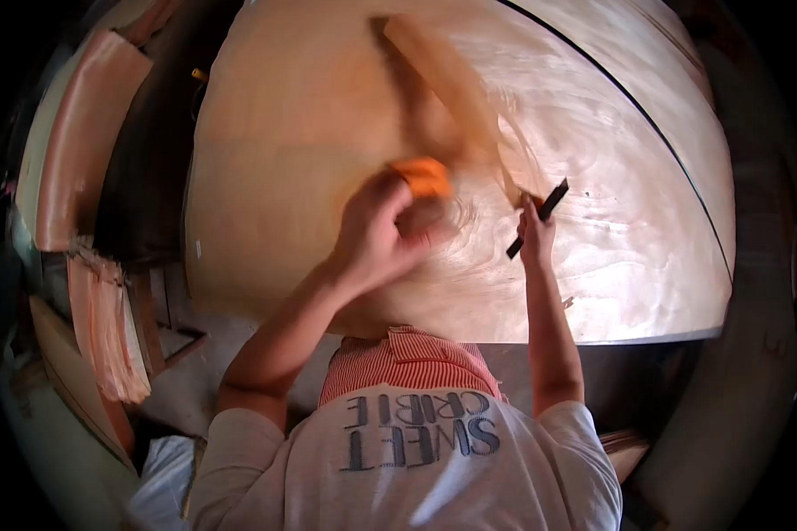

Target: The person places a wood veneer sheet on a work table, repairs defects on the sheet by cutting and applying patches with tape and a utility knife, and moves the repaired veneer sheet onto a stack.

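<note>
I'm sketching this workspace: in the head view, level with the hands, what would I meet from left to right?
Curved reddish-brown sheet, left hand, right hand, dark curved line.

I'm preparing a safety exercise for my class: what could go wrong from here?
The thin brown strip, running to the right hand, might tear or crease if pulled askew. The black bar in that hand could scratch the wood sheet if it dips. The orange object in the left hand, too blurred to identify, might slip.
</note>
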The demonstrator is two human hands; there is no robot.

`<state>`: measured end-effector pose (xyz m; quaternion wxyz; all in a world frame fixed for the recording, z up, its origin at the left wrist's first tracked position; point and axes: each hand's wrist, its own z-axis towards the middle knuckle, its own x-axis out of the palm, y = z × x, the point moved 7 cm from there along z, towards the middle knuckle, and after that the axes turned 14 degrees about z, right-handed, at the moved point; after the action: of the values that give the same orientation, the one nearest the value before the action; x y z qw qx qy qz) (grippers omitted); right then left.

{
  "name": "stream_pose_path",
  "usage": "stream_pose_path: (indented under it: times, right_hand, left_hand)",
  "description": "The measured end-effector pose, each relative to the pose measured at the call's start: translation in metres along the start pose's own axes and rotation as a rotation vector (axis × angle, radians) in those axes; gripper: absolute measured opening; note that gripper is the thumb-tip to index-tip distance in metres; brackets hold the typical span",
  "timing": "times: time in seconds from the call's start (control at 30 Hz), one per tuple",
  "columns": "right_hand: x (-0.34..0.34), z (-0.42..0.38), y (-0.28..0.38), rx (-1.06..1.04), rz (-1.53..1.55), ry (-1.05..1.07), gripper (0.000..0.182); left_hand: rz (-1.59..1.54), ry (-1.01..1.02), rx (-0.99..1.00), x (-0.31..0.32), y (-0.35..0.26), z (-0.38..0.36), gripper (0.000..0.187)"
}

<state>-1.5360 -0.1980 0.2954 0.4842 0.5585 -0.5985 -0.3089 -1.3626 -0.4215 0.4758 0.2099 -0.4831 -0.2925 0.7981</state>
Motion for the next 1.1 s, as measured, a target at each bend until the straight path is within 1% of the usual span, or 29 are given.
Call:
stream_pose_path:
  times: [0.07,0.1,0.17,0.2,0.23,0.27,0.3,0.33,0.37,0.43,0.47,0.5,0.53,0.6,0.63,0.67,0.7,0.77,0.87,0.9,0.93,0.97,1.0,1.03,1.1]
  right_hand:
    - [-0.01,-0.046,0.009,-0.027,-0.017,-0.053,0.014]
    - [-0.015,-0.067,0.013,-0.048,-0.033,-0.073,0.015]
    - [-0.025,-0.105,0.019,-0.084,-0.04,-0.119,0.013]
    - [-0.029,-0.123,0.023,-0.103,-0.044,-0.135,0.012]
    - [-0.03,-0.14,0.027,-0.123,-0.049,-0.151,0.011]
    - [-0.028,-0.158,0.034,-0.13,-0.021,-0.209,0.01]
    - [-0.029,-0.172,0.036,-0.114,-0.002,-0.184,0.011]
    - [-0.027,-0.185,0.041,-0.112,-0.001,-0.184,0.012]
    - [-0.024,-0.197,0.045,-0.108,0.005,-0.182,0.012]
    - [-0.027,-0.21,0.056,-0.172,0.038,-0.192,0.011]
    - [-0.032,-0.213,0.061,-0.214,0.057,-0.206,0.012]
    - [-0.039,-0.218,0.065,-0.252,0.078,-0.221,0.012]
    - [-0.037,-0.218,0.076,-0.231,0.087,-0.229,0.011]
    - [-0.052,-0.206,0.076,-0.219,0.149,-0.299,0.007]
    - [-0.058,-0.199,0.073,-0.192,0.199,-0.336,0.005]
    - [-0.062,-0.187,0.066,-0.178,0.283,-0.29,0.002]
    - [-0.06,-0.176,0.063,-0.123,0.29,-0.261,0.003]
    - [-0.06,-0.147,0.042,-0.04,0.289,-0.183,0.007]
    - [-0.057,-0.107,-0.001,0.03,0.357,-0.166,0.012]
    - [-0.058,-0.095,-0.018,0.066,0.36,-0.193,0.014]
    - [-0.058,-0.091,-0.032,0.053,0.272,-0.228,0.016]
    - [-0.057,-0.088,-0.046,0.036,0.184,-0.261,0.018]
    - [-0.061,-0.086,-0.066,-0.02,0.07,-0.239,0.022]
    - [-0.055,-0.09,-0.073,-0.089,-0.136,-0.162,0.024]
    - [-0.048,-0.096,-0.105,-0.47,-0.519,0.114,0.028]
  left_hand:
    - [0.382,-0.143,-0.058,0.031,0.059,-0.011,0.066]
    - [0.534,-0.022,-0.115,0.05,0.079,-0.015,0.086]
    - [0.606,0.039,-0.076,0.08,0.092,-0.006,0.092]
    - [0.642,0.079,-0.015,0.097,0.094,0.002,0.094]
    - [0.627,0.046,0.049,0.109,0.09,0.009,0.095]
    - [0.611,0.014,0.113,0.12,0.086,0.015,0.096]
    - [0.596,-0.017,0.176,0.13,0.078,0.021,0.097]
    - [0.546,-0.019,0.154,0.137,0.073,0.029,0.08]
    - [0.531,-0.051,0.223,0.144,0.069,0.036,0.068]
    - [0.509,-0.105,0.356,0.148,0.057,0.049,0.046]
    - [0.401,-0.196,0.406,0.141,0.055,0.052,0.02]
    - [0.385,-0.195,0.464,0.135,0.054,0.056,0.019]
    - [0.371,-0.194,0.523,0.128,0.054,0.06,0.019]
    - [0.394,-0.183,0.623,0.101,0.053,0.06,0.019]
    - [0.412,-0.151,0.632,0.085,0.054,0.056,0.019]
    - [0.432,-0.117,0.637,0.07,0.057,0.05,0.02]
    - [0.453,-0.082,0.641,0.059,0.062,0.041,0.02]
    - [0.552,-0.03,0.56,0.045,0.077,0.017,0.021]
    - [0.687,0.058,0.377,0.036,0.106,-0.026,0.023]
    - [0.727,0.091,0.304,0.038,0.12,-0.04,0.023]
    - [0.784,0.225,0.205,0.046,0.141,-0.054,0.024]
    - [0.784,0.213,0.16,0.051,0.152,-0.066,0.025]
    - [0.782,0.2,0.114,0.057,0.16,-0.077,0.026]
    - [0.779,0.187,0.068,0.065,0.168,-0.088,0.026]
    - [0.788,0.19,0.046,0.085,0.18,-0.109,0.028]
